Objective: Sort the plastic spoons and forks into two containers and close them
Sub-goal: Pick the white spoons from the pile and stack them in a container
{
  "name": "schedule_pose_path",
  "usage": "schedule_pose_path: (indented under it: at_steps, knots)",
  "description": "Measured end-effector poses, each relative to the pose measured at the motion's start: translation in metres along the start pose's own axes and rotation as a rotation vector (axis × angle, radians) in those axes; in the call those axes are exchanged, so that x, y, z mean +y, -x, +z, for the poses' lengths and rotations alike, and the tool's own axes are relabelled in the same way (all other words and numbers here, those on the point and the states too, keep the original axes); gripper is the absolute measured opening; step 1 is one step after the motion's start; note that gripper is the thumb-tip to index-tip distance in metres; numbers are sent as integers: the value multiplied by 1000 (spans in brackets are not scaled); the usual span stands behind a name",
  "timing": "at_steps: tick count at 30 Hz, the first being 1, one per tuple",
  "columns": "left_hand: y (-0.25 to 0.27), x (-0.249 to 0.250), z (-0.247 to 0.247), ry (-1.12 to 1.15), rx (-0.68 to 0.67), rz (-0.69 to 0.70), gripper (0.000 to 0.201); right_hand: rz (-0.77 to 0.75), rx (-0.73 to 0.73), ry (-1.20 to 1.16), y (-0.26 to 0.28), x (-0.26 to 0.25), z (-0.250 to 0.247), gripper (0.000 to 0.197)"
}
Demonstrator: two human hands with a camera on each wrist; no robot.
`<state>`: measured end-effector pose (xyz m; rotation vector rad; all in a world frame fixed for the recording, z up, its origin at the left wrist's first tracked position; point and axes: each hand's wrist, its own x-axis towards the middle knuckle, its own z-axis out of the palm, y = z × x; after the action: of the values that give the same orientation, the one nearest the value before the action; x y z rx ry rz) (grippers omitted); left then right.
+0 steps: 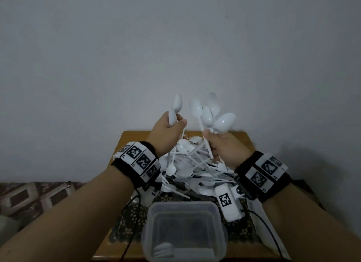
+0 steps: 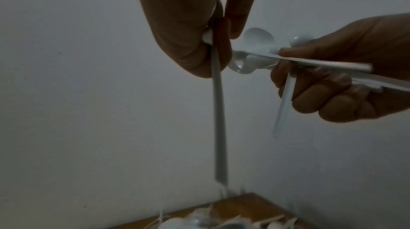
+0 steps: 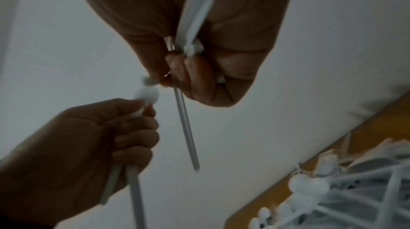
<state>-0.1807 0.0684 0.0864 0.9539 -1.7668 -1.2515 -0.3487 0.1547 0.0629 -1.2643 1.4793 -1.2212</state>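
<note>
Both hands are raised above a pile of white plastic spoons and forks [image 1: 192, 164] on a small wooden table [image 1: 134, 136]. My left hand [image 1: 172, 126] grips two white spoons [image 1: 176, 107], bowls up, handles hanging down [image 2: 219, 127]. My right hand [image 1: 216, 142] holds a bunch of several white spoons [image 1: 212, 113] by their handles, bowls fanned upward. In the right wrist view the spoon handles [image 3: 186, 127] stick out below my curled right fingers [image 3: 199, 78]. A clear plastic container [image 1: 184, 232] stands open at the table's near edge with a few white utensils [image 1: 166, 250] inside.
A dark lace mat [image 1: 132, 218] covers the table under the pile. A plain grey wall [image 1: 175, 47] rises right behind the table. A patterned bed cover [image 1: 35, 197] lies to the left. Cables [image 1: 132, 232] run down from both wrist cameras.
</note>
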Motion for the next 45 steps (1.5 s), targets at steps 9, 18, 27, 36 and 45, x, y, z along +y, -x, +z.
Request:
schedule_pose_path:
  at_steps: [9, 18, 27, 36, 45]
  knots:
    - [109, 35, 12, 399, -70, -103, 17, -63, 156, -226, 112, 3, 37, 38]
    - [175, 41, 6, 278, -40, 7, 27, -5, 209, -144, 170, -4, 62, 39]
    - [211, 61, 5, 447, -51, 2, 24, -208, 122, -254, 198, -27, 84, 36]
    - [213, 61, 9, 564, 64, 35, 21, -290, 73, -220, 206, -22, 96, 23]
    - [210, 52, 18, 414, 116, -7, 17, -358, 80, -73, 208, -11, 92, 30]
